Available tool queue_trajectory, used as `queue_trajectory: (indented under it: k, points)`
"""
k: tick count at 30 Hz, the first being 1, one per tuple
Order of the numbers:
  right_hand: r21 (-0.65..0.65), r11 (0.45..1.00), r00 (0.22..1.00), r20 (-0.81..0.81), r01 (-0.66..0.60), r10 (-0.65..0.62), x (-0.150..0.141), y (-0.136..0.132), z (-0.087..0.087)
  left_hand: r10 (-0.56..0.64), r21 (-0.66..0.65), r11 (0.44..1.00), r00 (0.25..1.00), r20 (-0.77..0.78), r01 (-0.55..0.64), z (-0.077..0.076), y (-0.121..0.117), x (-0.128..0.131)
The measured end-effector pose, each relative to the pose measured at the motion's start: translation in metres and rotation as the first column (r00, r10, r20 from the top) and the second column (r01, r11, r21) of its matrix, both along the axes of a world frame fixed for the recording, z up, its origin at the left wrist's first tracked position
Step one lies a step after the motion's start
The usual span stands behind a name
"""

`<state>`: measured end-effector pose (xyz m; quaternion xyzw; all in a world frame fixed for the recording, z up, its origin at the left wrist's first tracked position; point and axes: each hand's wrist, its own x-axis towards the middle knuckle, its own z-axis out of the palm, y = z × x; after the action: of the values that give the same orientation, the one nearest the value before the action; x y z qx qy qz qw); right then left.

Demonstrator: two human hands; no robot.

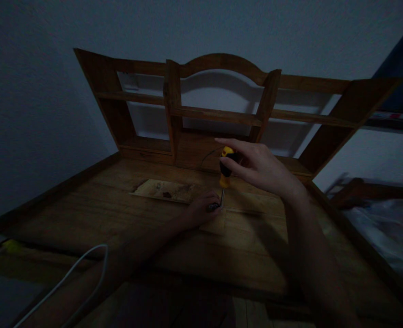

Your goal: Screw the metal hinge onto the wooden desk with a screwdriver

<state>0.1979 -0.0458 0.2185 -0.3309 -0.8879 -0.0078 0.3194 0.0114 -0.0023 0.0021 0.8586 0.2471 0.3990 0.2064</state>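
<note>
My right hand [263, 169] is closed around the yellow and black handle of a screwdriver [225, 168], thumb on the near side and index finger reaching over its top. The screwdriver stands nearly upright, its metal shaft pointing down at a pale wooden piece [215, 224] on the desk. Beside the tip, my left hand [200, 210] rests low with curled fingers. A small dark, shiny piece [214, 207] shows at those fingers; its kind is too dim to make out. Left of the hand lies a thin wooden board [163, 190] with dark knots.
A wooden desk [95, 205] carries a shelf unit [218, 116] with an arched top against the wall. A white cable [81, 259] loops across my left forearm. To the right are clear plastic wrapping [386, 232] and a wooden rail [379, 189]. The light is dim.
</note>
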Motion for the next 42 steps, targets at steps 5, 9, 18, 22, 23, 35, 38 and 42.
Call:
queue_trajectory:
  k: [5, 9, 18, 22, 23, 35, 38, 42]
  points:
    - [0.059, 0.998, 1.000, 0.004, -0.005, 0.005, -0.002, 0.004, -0.002, -0.015, -0.004, 1.000, 1.000, 0.024, 0.015, 0.000, 0.000, 0.000]
    - [0.028, 0.999, 0.999, 0.049, -0.021, 0.019, 0.001, 0.004, -0.001, -0.007, -0.005, 1.000, 0.999, 0.038, 0.008, -0.001, 0.000, 0.001]
    - [0.019, 0.999, 0.999, 0.028, -0.039, 0.038, -0.004, 0.001, -0.002, 0.006, 0.026, 1.000, 0.999, 0.032, -0.006, 0.002, -0.001, -0.001]
    - [0.001, 0.999, 0.998, 0.047, -0.032, 0.032, -0.003, -0.001, -0.001, 0.026, 0.009, 1.000, 1.000, 0.008, -0.026, 0.000, 0.000, 0.000]
    - [-0.013, 0.999, 0.998, 0.055, -0.039, 0.040, -0.002, -0.002, -0.001, 0.025, 0.002, 1.000, 1.000, 0.003, -0.025, 0.000, 0.000, 0.000]
    - [-0.010, 1.000, 0.998, 0.058, -0.015, 0.016, -0.003, 0.000, -0.003, -0.006, -0.056, 0.998, 1.000, -0.012, 0.005, 0.003, -0.001, -0.002]
    - [-0.068, 0.997, 0.996, 0.085, -0.033, 0.038, 0.004, -0.004, 0.001, -0.005, -0.074, 0.997, 1.000, -0.013, 0.004, 0.001, 0.000, -0.002]
    - [-0.062, 0.998, 0.996, 0.078, -0.033, 0.038, 0.008, -0.004, 0.002, 0.004, -0.086, 0.996, 1.000, -0.026, -0.006, 0.008, -0.003, -0.005]
